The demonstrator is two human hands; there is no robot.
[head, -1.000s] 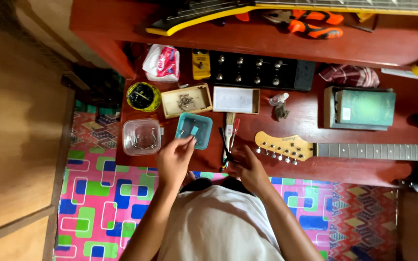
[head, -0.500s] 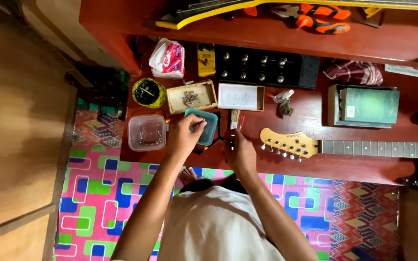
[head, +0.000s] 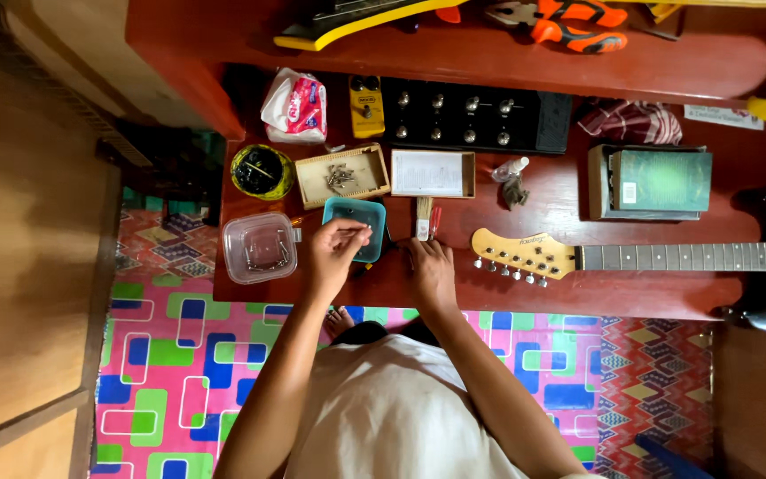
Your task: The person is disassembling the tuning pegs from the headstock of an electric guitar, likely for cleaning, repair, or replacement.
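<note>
My left hand (head: 332, 255) now at the near edge of the teal tray (head: 354, 217), fingertips pinched together, right hand (head: 430, 270) moved just right of the tray, fingers flat on the table (head: 578, 293).

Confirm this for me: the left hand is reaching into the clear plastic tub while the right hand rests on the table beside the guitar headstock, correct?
Not quite. The head view shows the left hand at the small teal tray, fingertips over its rim, not in the clear plastic tub, which sits just to its left, untouched. The rest holds: the right hand rests on the table beside the guitar headstock.
</note>
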